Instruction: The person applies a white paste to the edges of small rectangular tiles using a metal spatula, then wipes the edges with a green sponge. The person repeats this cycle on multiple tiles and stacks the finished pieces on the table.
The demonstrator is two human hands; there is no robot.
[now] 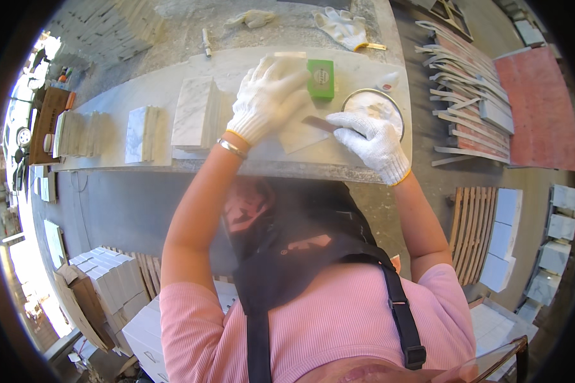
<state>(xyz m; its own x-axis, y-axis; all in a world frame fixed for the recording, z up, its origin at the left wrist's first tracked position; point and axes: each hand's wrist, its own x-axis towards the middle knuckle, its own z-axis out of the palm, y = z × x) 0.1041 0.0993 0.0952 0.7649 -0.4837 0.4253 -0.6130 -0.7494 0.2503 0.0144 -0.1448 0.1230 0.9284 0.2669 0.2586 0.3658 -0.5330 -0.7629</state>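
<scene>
My right hand (372, 145), in a white knit glove, is closed around a putty knife whose flat blade (319, 123) points left. Below the blade lies a pale marble tile (305, 138) on the bench. Also gloved, my left hand (269, 92) is above the bench, left of a green box (321, 79); its fingers are smeared by motion, and I cannot tell whether it grips anything. A round tin (372, 104) of white paste or powder sits just beyond my right hand. Next to the tin is a small white bottle (388, 81).
Marble tiles stand on edge in stacks (193, 113) along the bench's left part, with another stack (140, 134) farther left. Spare gloves (342, 29) and a white marker-like stick (206, 43) lie at the back. Pallets with stone strips (469, 102) stand to the right.
</scene>
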